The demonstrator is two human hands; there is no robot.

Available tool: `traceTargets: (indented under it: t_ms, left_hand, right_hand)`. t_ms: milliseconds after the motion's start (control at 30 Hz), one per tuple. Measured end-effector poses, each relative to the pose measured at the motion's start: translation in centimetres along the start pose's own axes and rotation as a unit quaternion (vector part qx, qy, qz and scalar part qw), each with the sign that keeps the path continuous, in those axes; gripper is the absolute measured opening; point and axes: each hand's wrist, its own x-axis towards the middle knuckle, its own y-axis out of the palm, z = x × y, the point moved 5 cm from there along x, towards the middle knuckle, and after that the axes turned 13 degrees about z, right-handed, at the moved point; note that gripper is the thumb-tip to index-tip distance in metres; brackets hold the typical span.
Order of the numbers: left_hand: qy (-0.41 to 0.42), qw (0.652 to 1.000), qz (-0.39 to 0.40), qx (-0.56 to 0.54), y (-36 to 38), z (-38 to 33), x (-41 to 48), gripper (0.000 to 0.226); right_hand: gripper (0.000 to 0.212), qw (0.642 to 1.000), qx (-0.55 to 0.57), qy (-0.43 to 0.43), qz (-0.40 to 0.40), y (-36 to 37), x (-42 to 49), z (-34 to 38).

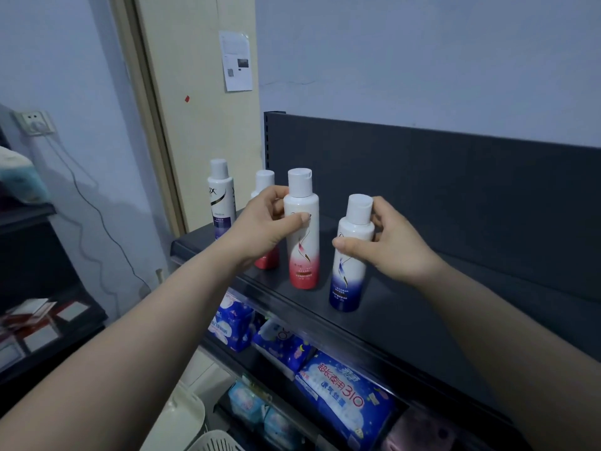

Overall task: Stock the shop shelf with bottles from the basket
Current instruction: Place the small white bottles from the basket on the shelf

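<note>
fingers of left hand grip a glossy pink cylindrical bottle; right hand grips the blue bottle.

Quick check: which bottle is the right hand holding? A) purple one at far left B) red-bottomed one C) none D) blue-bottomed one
D: the right hand grips the blue-bottomed bottle near its cap, while the left hand holds the red-bottomed bottle.

Four bottles upright along the top shelf, packets beneath it, basket at bottom left
</note>
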Motion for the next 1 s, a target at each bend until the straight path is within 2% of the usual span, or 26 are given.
traceTargets:
  t_ms: [67,167,233,333,467,533,633,700,767,900,1000]
  left_hand:
    - [0.007,1.0,0.006,-0.007,-0.3,-0.2,0.1,0.035]
    - [0.02,1.0,0.015,-0.013,-0.6,-0.6,0.1,0.038]
    - [0.035,0.999,0.021,-0.014,-0.6,-1.3,0.1,0.042]
    - [0.054,0.998,0.027,-0.012,-0.3,-2.1,0.4,0.037]
    - [0.071,0.997,0.033,0.004,-0.4,-2.9,0.6,0.042]
    - [0.099,0.995,-0.023,0.025,-1.8,-3.3,0.1,0.046]
    - [0.149,0.961,-0.207,0.106,-5.4,-2.9,-1.7,0.025]
    - [0.132,0.936,-0.283,0.16,-7.1,-1.5,-2.6,0.022]
    - [0.087,0.931,-0.293,0.201,-7.8,0.1,-2.8,0.035]
    - [-0.001,0.943,-0.23,0.241,-7.2,3.3,-2.2,0.065]
    - [-0.056,0.955,-0.182,0.228,-6.7,5.6,-1.6,0.079]
  right_hand:
    - [0.064,0.999,-0.039,0.005,-0.016,-0.8,0.0,1.2]
    - [0.064,0.988,-0.133,-0.058,-0.061,-2.2,1.1,5.8]
    - [0.059,0.977,-0.185,-0.096,-0.035,-1.8,2.6,9.0]
    - [0.046,0.959,-0.266,-0.094,0.036,-0.5,4.8,12.1]
    - [0.022,0.963,-0.254,-0.074,0.056,-0.8,6.3,13.0]
    - [0.017,0.968,-0.24,-0.069,0.036,-1.7,7.2,12.7]
    - [0.014,0.975,-0.214,-0.053,0.008,-3.1,9.0,11.5]
    - [0.019,0.975,-0.22,-0.037,0.009,-3.1,10.5,10.6]
    - [0.023,0.97,-0.24,-0.018,0.024,-2.3,11.9,9.7]
    - [0.02,0.964,-0.264,0.018,0.037,-0.8,14.7,7.7]
    - [0.019,0.953,-0.295,0.042,0.06,0.0,16.2,6.5]
